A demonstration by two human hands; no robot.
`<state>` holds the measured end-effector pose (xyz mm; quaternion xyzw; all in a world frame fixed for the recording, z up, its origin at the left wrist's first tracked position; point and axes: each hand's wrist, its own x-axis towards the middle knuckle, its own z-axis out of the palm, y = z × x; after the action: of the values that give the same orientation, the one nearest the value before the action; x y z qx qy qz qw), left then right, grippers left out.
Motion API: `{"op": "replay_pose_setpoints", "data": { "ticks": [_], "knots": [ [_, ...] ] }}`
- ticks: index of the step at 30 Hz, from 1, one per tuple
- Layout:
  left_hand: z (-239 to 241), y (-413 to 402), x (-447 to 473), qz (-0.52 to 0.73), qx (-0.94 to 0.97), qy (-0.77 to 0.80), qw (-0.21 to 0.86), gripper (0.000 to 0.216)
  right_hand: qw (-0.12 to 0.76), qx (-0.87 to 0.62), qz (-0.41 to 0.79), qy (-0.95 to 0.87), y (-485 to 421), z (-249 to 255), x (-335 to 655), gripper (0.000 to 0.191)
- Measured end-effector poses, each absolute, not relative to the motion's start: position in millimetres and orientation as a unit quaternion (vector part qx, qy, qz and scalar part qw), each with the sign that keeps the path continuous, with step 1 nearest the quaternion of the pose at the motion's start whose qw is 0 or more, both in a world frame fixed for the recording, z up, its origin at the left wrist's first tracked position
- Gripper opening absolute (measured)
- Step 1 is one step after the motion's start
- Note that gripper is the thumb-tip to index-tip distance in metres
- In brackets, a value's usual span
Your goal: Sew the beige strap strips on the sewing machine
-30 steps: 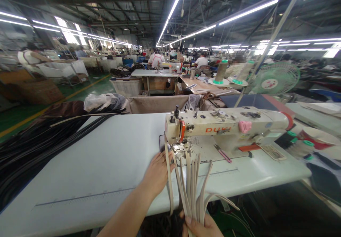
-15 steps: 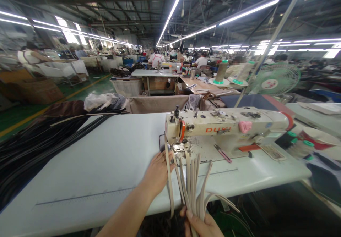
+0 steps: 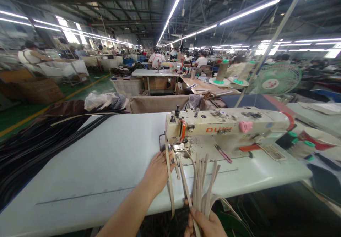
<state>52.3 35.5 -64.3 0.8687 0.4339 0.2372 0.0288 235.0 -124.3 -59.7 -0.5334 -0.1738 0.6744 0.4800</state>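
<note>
Beside the sewing machine's presser foot (image 3: 179, 147), my left hand (image 3: 157, 169) lies low on the table, fingers together and stretched toward the needle area. A long beige strip (image 3: 171, 191) crosses over its fingers and hangs past the table edge. A short strip end (image 3: 177, 171) sticks out by the thumb; the fingers seem closed on it, though the grip is partly hidden. At the front edge, my right hand (image 3: 204, 222) is closed around a bundle of beige strips (image 3: 199, 191), whose upper ends fan out toward the machine. One strip curves up to the presser foot.
Thread snips (image 3: 223, 153) with pink handles lie on the machine bed (image 3: 197, 144). Black strips (image 3: 53, 152) are heaped along the table's left side. A green fan (image 3: 277, 79) and thread cones (image 3: 222, 72) stand behind the machine. Several people work farther back.
My right hand has shifted slightly right with the bundle. The strip by my left thumb, earlier running down toward the bundle, now shows a short loose end. My left hand has barely moved.
</note>
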Motion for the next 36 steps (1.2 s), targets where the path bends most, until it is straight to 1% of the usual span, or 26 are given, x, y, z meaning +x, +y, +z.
{"op": "replay_pose_setpoints", "data": {
  "ticks": [5,7,11,16,20,25,30,36],
  "knots": [
    [-63.3,35.6,51.6,0.239,0.87,0.43,0.028,0.042,0.464,-0.543,0.673,-0.195,-117.3,-45.6,235.3,0.065],
    [-63.8,35.4,51.6,0.239,0.871,0.429,0.025,0.042,0.473,-0.533,0.67,-0.206,-115.6,-45.1,234.0,0.066],
    [-64.6,34.8,52.3,0.233,0.873,0.429,0.016,0.043,0.499,-0.523,0.659,-0.208,-111.8,-48.8,229.5,0.078],
    [-64.5,35.2,52.6,0.227,0.872,0.433,0.021,0.043,0.514,-0.513,0.654,-0.213,-106.8,-47.3,225.5,0.075],
    [-65.7,36.1,51.8,0.236,0.873,0.427,0.021,0.042,0.517,-0.51,0.655,-0.208,-102.4,-42.1,222.4,0.076],
    [-65.2,36.3,52.2,0.225,0.875,0.429,0.015,0.042,0.507,-0.523,0.653,-0.205,-97.6,-36.7,218.4,0.07],
    [-64.7,36.7,53.0,0.221,0.873,0.434,0.006,0.043,0.512,-0.505,0.662,-0.212,-91.7,-31.8,217.3,0.057],
    [-65.8,37.0,52.6,0.236,0.869,0.435,0.011,0.045,0.51,-0.498,0.668,-0.213,-78.9,-27.4,212.6,0.058]
  ]
}}
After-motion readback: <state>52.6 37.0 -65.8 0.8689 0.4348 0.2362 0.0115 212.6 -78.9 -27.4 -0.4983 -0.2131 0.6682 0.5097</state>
